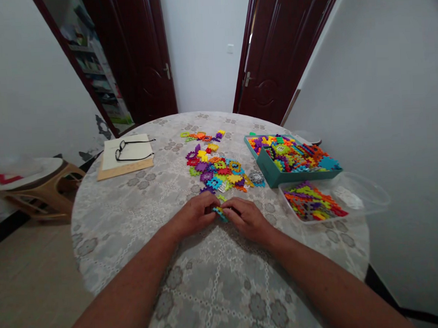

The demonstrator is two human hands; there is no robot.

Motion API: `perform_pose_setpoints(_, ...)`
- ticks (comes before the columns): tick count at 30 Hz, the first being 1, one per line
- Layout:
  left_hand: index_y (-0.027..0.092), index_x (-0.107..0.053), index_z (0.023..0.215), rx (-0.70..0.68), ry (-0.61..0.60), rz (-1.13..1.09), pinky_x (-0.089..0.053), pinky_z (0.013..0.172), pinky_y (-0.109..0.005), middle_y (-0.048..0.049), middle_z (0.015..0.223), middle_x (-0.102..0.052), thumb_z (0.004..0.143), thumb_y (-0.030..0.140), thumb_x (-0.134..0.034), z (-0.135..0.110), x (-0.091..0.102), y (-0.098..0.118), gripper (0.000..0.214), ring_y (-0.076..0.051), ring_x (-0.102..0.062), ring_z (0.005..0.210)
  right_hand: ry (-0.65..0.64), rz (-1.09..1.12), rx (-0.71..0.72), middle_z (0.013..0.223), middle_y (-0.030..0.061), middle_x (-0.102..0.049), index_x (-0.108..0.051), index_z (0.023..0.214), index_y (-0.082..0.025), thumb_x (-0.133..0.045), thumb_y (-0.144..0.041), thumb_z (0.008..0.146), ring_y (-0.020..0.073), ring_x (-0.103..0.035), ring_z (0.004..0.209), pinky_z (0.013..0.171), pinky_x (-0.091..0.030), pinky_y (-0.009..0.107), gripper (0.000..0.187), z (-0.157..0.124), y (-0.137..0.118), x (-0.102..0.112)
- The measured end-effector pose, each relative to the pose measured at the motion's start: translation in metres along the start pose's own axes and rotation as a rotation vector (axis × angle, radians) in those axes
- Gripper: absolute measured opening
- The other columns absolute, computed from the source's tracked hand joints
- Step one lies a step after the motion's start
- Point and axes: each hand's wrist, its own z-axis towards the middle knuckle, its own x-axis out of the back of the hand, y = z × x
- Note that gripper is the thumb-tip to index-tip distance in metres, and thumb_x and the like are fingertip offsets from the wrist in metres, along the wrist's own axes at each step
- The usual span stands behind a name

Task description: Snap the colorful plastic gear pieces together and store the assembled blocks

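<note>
My left hand (199, 212) and my right hand (246, 218) meet low over the near middle of the table. Between their fingertips is a small teal plastic building piece (220, 213) with a bit of yellow on it. Both hands are closed on it, and the fingers hide part of its shape. Just beyond them spreads a pile of colourful gear-shaped building pieces (222, 171) in purple, red, yellow, blue and green. A lime-green piece (221, 198) lies right behind my fingertips.
At right, a teal box (273, 176) holds many colourful pieces. A clear plastic tub (304, 220) in front of it holds more. Black glasses (131, 157) rest on paper and a board (127, 169) at left. Several pieces (201, 136) lie farther back on the patterned tablecloth (210, 290).
</note>
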Motion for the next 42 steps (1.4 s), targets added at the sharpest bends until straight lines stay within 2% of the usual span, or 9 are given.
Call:
perform_pose_setpoints(2,0.022,-0.065,0.094,0.004,-0.046,0.02,-0.044,0.077,-0.03,-0.0033,0.094,-0.064,0.088,0.024,-0.063,0.0,0.005,-0.001,0.006,-0.017,-0.058,0.085,0.053,0.005,-0.021,0.104,0.0049,-0.075,-0.071,0.115,-0.024,-0.053,-0.027,0.107,0.0188,-0.07,0.097,0.089,-0.054,0.032,0.02,0.001,0.007,0.0)
perform_pose_setpoints(5,0.021,-0.065,0.094,0.127,-0.15,0.021,-0.041,0.071,-0.029,-0.0019,0.088,-0.064,0.086,0.028,-0.068,-0.002,0.015,-0.002,0.011,-0.016,-0.055,0.079,0.107,-0.128,0.041,0.116,0.0101,-0.072,-0.069,0.123,-0.022,-0.051,-0.024,0.106,0.0227,-0.067,0.111,0.1,-0.053,0.039,0.025,0.003,0.022,0.002)
perform_pose_setpoints(8,0.021,-0.065,0.096,0.217,-0.201,-0.005,-0.037,0.068,-0.027,0.001,0.081,-0.061,0.085,0.029,-0.068,-0.003,0.022,-0.002,0.014,-0.015,-0.054,0.074,0.031,-0.332,0.092,0.129,0.0148,-0.065,-0.068,0.128,-0.021,-0.059,-0.026,0.103,0.0285,-0.06,0.123,0.108,-0.049,0.048,0.027,0.004,0.032,0.003)
perform_pose_setpoints(14,0.02,-0.068,0.099,0.193,-0.223,-0.02,-0.035,0.067,-0.028,0.0017,0.081,-0.061,0.083,0.03,-0.07,-0.004,0.028,0.002,0.018,-0.015,-0.053,0.073,-0.121,-0.503,0.108,0.136,0.0158,-0.06,-0.07,0.109,-0.02,-0.065,-0.027,0.1,0.0312,-0.055,0.127,0.11,-0.047,0.053,0.012,0.005,0.03,-0.001)
perform_pose_setpoints(19,0.02,-0.071,0.099,0.187,-0.205,-0.04,-0.035,0.069,-0.029,0.0004,0.081,-0.063,0.085,0.032,-0.07,-0.004,0.026,0.001,0.018,-0.015,-0.053,0.073,-0.02,-0.454,0.091,0.121,0.015,-0.066,-0.063,0.11,-0.02,-0.052,-0.023,0.105,0.029,-0.058,0.117,0.105,-0.048,0.047,0.012,0.003,0.032,0.002)
perform_pose_setpoints(24,0.023,-0.066,0.11,0.179,-0.133,-0.062,-0.036,0.069,-0.027,0.0019,0.081,-0.063,0.085,0.03,-0.071,-0.003,0.019,-0.002,0.027,-0.016,-0.054,0.074,0.002,-0.312,-0.013,0.098,0.0072,-0.068,-0.061,0.108,-0.022,-0.044,-0.03,0.109,0.0227,-0.063,0.09,0.083,-0.049,0.034,0.019,0.002,0.023,0.002)
perform_pose_setpoints(29,0.024,-0.057,0.137,0.168,-0.071,-0.044,-0.04,0.07,-0.027,-0.0003,0.094,-0.067,0.082,0.028,-0.075,-0.002,0.012,-0.008,0.058,-0.016,-0.058,0.078,0.0,-0.134,-0.075,0.09,0.0032,-0.069,-0.063,0.104,-0.023,-0.045,-0.033,0.109,0.0186,-0.065,0.082,0.076,-0.047,0.029,0.021,0.001,0.01,-0.001)
perform_pose_setpoints(36,0.027,-0.059,0.137,0.086,-0.103,-0.067,-0.042,0.074,-0.028,-0.0001,0.094,-0.069,0.085,0.023,-0.071,-0.002,0.008,-0.002,0.054,-0.016,-0.06,0.08,0.098,0.14,-0.292,0.078,-0.0001,-0.067,-0.066,0.098,-0.023,-0.049,-0.047,0.108,0.0167,-0.063,0.069,0.065,-0.047,0.027,0.031,0.0,0.016,-0.001)
perform_pose_setpoints(42,0.028,-0.05,0.149,0.077,-0.059,-0.062,-0.045,0.076,-0.028,0.0003,0.095,-0.067,0.086,0.02,-0.072,-0.002,-0.001,-0.003,0.067,-0.016,-0.061,0.083,0.0,-0.009,-0.087,0.094,0.0039,-0.071,-0.068,0.104,-0.023,-0.047,-0.037,0.109,0.0189,-0.066,0.087,0.08,-0.049,0.031,0.026,-0.001,0.007,0.004)
